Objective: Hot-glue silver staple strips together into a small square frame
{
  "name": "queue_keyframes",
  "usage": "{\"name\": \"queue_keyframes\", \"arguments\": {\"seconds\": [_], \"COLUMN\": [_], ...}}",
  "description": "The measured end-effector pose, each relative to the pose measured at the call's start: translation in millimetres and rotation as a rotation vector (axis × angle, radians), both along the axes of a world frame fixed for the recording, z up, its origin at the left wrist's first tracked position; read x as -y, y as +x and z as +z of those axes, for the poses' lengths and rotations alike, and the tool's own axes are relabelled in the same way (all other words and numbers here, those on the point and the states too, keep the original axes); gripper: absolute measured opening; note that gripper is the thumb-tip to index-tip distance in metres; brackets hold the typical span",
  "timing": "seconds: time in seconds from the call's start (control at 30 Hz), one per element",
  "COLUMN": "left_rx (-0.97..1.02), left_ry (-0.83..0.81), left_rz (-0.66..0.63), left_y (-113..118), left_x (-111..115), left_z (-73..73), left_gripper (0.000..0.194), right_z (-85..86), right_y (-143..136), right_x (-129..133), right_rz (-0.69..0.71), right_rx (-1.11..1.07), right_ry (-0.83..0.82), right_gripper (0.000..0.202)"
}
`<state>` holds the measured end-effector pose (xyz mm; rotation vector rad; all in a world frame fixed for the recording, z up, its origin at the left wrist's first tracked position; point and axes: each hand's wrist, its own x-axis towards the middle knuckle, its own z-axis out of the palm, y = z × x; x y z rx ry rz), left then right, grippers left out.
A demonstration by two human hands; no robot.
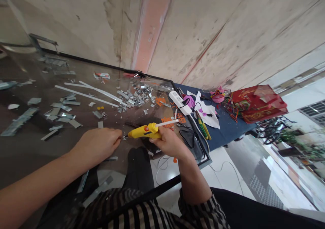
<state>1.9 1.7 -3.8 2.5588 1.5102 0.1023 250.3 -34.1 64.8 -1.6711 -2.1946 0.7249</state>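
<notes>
My right hand (169,141) grips a yellow hot glue gun (146,131), its nozzle pointing left. A white glue stick (167,122) sticks out of the gun's back end. My left hand (101,142) is closed, its fingertips pinching a small shiny piece (125,137) right at the nozzle. That piece is too small to name. Both hands are over the glass tabletop (86,119). Around them lie flat silvery strips (66,107) and a heap of small silvery pieces (138,95).
Long white glue sticks (87,95) lie beyond my left hand. On the right are a white power strip (179,102), green-and-yellow pliers (203,127) and white paper (209,115) on a blue surface (223,131). A red bag (259,104) stands farther off. A wall (203,29) closes the far side.
</notes>
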Motion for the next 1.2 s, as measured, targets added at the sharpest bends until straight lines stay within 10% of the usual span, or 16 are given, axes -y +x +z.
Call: {"name": "queue_keyframes", "arguments": {"seconds": [1.2], "left_rx": [0.025], "left_ry": [-0.02], "left_rz": [0.011], "left_y": [1.5], "left_x": [1.7], "left_z": [5.9], "left_gripper": [0.026], "right_z": [2.0], "right_y": [-0.4], "right_x": [-2.0], "right_rz": [-0.018], "right_rx": [-0.044], "right_ry": [-0.031], "right_gripper": [0.015]}}
